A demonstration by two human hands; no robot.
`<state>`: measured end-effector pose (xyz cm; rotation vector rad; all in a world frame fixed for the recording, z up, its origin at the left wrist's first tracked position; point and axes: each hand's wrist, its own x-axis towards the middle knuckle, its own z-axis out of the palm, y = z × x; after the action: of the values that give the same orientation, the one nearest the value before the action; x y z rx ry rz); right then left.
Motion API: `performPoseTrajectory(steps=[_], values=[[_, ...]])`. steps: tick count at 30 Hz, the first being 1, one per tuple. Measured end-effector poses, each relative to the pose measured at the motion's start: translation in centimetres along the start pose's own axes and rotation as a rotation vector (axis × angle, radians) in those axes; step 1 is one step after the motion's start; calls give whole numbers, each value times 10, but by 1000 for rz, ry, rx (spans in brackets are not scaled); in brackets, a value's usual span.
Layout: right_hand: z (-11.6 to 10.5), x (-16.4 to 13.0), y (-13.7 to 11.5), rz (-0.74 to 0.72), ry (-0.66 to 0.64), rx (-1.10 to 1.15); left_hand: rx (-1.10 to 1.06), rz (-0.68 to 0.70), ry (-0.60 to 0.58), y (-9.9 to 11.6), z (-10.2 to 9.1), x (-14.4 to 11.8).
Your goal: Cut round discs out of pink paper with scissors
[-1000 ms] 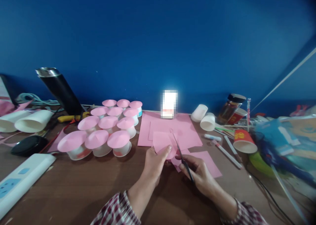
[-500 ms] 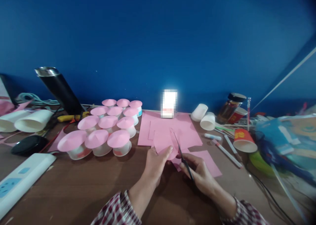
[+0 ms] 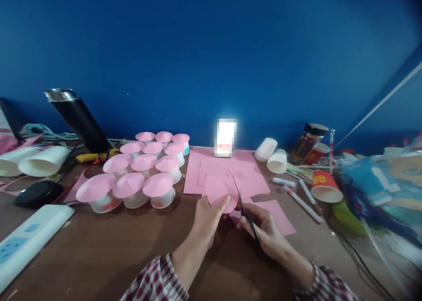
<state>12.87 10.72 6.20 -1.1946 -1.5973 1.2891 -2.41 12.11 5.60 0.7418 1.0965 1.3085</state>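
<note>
At lower centre, the left hand point(image 3: 207, 217) pinches a pink paper piece point(image 3: 220, 190), holding it up off the wooden table point(image 3: 99, 248) so the scissors point(image 3: 242, 204), gripped in the right hand point(image 3: 263, 230), can bite its right edge. Pink-capped paper cups point(image 3: 141, 173) cluster at left; more pink sheets point(image 3: 244, 169) lie behind.

A pixelated patch is masking the small bright object point(image 3: 226, 137) standing at the wall. The frame's left edge is cutting off the white power strip point(image 3: 26, 241), and blur is smearing the colourful clutter point(image 3: 379, 191) at right.
</note>
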Motion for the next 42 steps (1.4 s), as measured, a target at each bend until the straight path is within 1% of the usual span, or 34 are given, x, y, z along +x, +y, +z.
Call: performPoseTrajectory(steps=[7,15,24,32,42], values=[[0,0,0,-10,-16,17,13,12,-18,-5,0,0],[0,0,-2,-40,-18,10,22,15,-25,-4,0,0],[-1,1,-8,-36,-10,-33,17,-1,-30,-3,0,0],[-2,1,-12,-15,0,-66,-34,-19,-28,2,1,-1],[-4,1,-10,-8,-8,-88,-7,6,-48,-2,-1,0]])
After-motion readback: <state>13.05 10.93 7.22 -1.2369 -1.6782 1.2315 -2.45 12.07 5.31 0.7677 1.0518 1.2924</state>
